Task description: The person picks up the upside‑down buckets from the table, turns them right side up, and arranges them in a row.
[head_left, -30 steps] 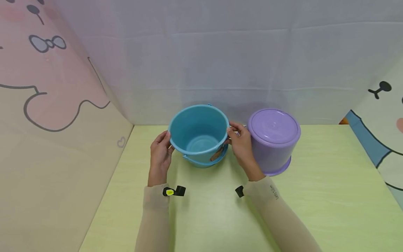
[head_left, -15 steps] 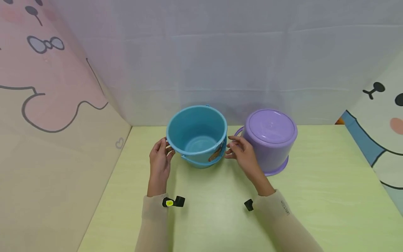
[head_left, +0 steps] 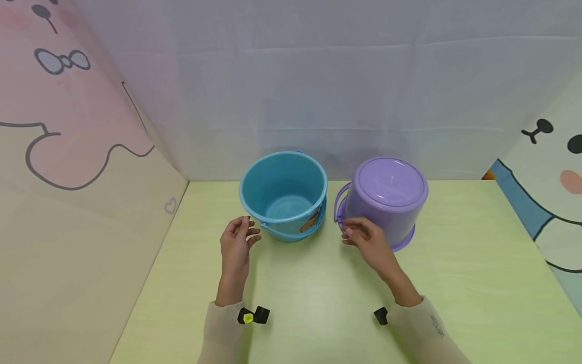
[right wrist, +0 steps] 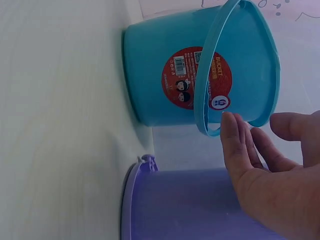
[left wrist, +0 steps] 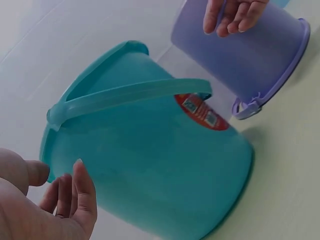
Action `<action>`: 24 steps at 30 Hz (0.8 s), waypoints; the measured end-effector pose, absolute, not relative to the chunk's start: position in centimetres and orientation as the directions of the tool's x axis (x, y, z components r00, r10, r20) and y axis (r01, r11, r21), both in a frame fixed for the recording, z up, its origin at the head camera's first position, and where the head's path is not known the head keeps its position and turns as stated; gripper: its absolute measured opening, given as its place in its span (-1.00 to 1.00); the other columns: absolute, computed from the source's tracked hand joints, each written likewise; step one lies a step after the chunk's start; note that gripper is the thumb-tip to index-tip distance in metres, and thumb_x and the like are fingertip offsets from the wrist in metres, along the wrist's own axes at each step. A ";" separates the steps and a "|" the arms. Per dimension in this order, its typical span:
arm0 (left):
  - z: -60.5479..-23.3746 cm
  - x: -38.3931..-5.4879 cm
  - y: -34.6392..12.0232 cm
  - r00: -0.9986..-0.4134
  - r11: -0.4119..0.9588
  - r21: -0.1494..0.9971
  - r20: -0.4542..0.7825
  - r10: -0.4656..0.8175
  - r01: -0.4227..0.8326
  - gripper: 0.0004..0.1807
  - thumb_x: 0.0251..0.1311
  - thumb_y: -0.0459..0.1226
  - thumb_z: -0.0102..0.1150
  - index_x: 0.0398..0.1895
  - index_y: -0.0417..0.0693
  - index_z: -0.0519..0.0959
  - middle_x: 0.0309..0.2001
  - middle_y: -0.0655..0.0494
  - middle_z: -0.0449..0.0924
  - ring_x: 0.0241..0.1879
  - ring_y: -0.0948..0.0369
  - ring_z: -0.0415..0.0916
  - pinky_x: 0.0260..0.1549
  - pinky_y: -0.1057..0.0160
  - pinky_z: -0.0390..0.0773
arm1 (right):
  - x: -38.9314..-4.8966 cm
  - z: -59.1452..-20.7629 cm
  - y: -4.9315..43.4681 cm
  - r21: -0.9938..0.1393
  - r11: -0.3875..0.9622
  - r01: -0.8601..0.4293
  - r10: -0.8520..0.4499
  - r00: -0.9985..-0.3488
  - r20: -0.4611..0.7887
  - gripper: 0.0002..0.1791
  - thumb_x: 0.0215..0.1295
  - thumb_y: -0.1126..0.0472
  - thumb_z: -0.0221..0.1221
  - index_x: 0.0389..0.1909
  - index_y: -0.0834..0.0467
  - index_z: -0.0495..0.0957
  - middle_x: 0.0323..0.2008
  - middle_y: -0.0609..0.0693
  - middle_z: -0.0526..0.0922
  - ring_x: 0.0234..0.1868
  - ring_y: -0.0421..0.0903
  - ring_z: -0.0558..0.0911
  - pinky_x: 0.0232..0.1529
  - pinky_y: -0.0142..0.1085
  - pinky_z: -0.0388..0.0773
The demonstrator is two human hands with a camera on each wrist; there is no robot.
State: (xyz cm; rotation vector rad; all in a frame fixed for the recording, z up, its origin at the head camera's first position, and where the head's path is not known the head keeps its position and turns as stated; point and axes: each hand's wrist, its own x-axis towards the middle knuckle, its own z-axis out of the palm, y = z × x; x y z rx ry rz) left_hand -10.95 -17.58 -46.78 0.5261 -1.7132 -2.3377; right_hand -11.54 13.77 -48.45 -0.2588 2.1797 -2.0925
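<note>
A blue bucket [head_left: 291,202] stands upright on the table, its inside bare and its handle [left wrist: 130,95] hanging down the near side. To its right a purple bucket [head_left: 386,217] is turned upside down, base up, its own handle [head_left: 338,199] sticking out at the left. My left hand [head_left: 236,240] is just in front of the blue bucket's left side, fingers loosely bent and holding nothing. The right hand [head_left: 370,245] hovers before the purple bucket with relaxed fingers, overlapping its lower left side in the head view, and grips nothing.
The pale yellow-green table [head_left: 300,303] runs back to a whitish cloth wall [head_left: 318,91]. Cartoon-printed panels, a left panel [head_left: 82,227] and a right panel [head_left: 564,212], close in the sides. A red sticker [right wrist: 182,77] marks the blue bucket.
Both hands have let go of the blue bucket's rim and drawn back toward the near side, the right one also moving rightward. The buckets stay in place, while the view shifts slightly.
</note>
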 end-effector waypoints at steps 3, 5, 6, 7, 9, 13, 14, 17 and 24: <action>-47.1 -10.4 -16.9 -0.925 -0.300 0.952 -0.160 -0.344 -0.054 -0.76 0.60 -0.29 0.09 0.07 -0.34 0.53 -0.23 0.06 0.63 -0.33 0.24 0.67 -0.31 0.39 0.72 | -10.9 -48.7 14.4 -0.996 0.051 -0.072 -0.211 -0.976 0.060 -0.67 0.59 0.47 0.03 0.23 0.62 0.42 0.12 0.54 0.56 -0.08 -0.30 0.72 0.04 -0.34 0.72; -47.4 -10.1 -16.5 -0.930 -0.289 0.955 -0.158 -0.331 -0.059 -0.80 0.60 -0.30 0.10 0.04 -0.31 0.55 -0.24 0.04 0.65 -0.35 0.25 0.67 -0.33 0.37 0.72 | -10.6 -49.0 14.8 -0.995 0.065 -0.073 -0.212 -0.976 0.058 -0.67 0.59 0.47 0.03 0.22 0.63 0.42 0.14 0.56 0.53 -0.07 -0.32 0.72 0.04 -0.36 0.71; -47.5 -9.9 -16.2 -0.933 -0.284 0.957 -0.159 -0.324 -0.064 -0.83 0.60 -0.31 0.10 0.01 -0.28 0.57 -0.25 0.04 0.66 -0.35 0.25 0.67 -0.33 0.37 0.72 | -10.4 -49.1 15.0 -0.995 0.075 -0.072 -0.209 -0.976 0.055 -0.67 0.59 0.47 0.03 0.22 0.62 0.43 0.15 0.56 0.53 -0.06 -0.31 0.72 0.04 -0.38 0.71; -47.7 -9.8 -16.0 -0.936 -0.279 0.958 -0.157 -0.315 -0.067 -0.83 0.60 -0.32 0.10 0.00 -0.29 0.58 -0.25 0.03 0.66 -0.35 0.25 0.67 -0.33 0.37 0.72 | -10.2 -49.2 15.1 -0.994 0.087 -0.074 -0.206 -0.977 0.054 -0.67 0.59 0.47 0.04 0.22 0.62 0.43 0.15 0.56 0.53 -0.05 -0.31 0.72 0.04 -0.38 0.71; -48.0 -9.6 -15.6 -0.943 -0.271 0.960 -0.158 -0.292 -0.077 -0.86 0.60 -0.34 0.08 -0.02 -0.26 0.59 -0.25 0.00 0.68 -0.35 0.25 0.68 -0.33 0.36 0.72 | -9.9 -49.4 15.5 -0.992 0.103 -0.069 -0.198 -0.979 0.048 -0.68 0.59 0.46 0.05 0.21 0.60 0.45 0.15 0.55 0.53 -0.03 -0.28 0.73 0.04 -0.38 0.70; -48.5 -9.3 -14.6 -0.958 -0.263 0.960 -0.160 -0.237 -0.096 -0.86 0.58 -0.40 0.06 -0.03 -0.31 0.59 -0.27 -0.03 0.69 -0.35 0.26 0.69 -0.32 0.34 0.73 | -9.2 -49.9 16.2 -0.988 0.136 -0.077 -0.179 -0.982 0.052 -0.71 0.58 0.44 0.09 0.16 0.55 0.51 0.11 0.52 0.58 -0.02 -0.22 0.74 0.03 -0.36 0.72; -48.6 -9.2 -14.4 -0.962 -0.258 0.961 -0.159 -0.222 -0.099 -0.86 0.58 -0.40 0.06 -0.04 -0.31 0.59 -0.28 -0.01 0.69 -0.35 0.26 0.69 -0.31 0.34 0.74 | -9.1 -50.0 16.4 -0.987 0.140 -0.078 -0.173 -0.983 0.053 -0.72 0.57 0.44 0.10 0.15 0.55 0.53 0.10 0.51 0.58 -0.02 -0.21 0.75 0.03 -0.34 0.72; -48.9 -9.1 -13.7 -0.971 -0.246 0.962 -0.161 -0.179 -0.114 -0.88 0.56 -0.44 0.05 -0.05 -0.34 0.57 -0.29 0.04 0.70 -0.35 0.27 0.71 -0.30 0.32 0.75 | -8.6 -50.2 17.0 -0.984 0.162 -0.070 -0.152 -0.987 0.045 -0.74 0.56 0.44 0.11 0.13 0.52 0.56 0.08 0.49 0.61 -0.03 -0.20 0.75 0.04 -0.27 0.74; -49.9 -8.6 -12.0 -0.981 -0.223 0.962 -0.177 -0.074 -0.156 -0.80 0.50 -0.48 0.09 0.05 -0.50 0.51 -0.21 -0.08 0.71 -0.31 0.28 0.71 -0.27 0.30 0.76 | -8.0 -50.7 18.8 -0.982 0.181 -0.060 -0.118 -0.992 0.039 -0.74 0.55 0.45 0.12 0.13 0.51 0.57 0.08 0.47 0.63 -0.03 -0.25 0.75 0.01 -0.30 0.74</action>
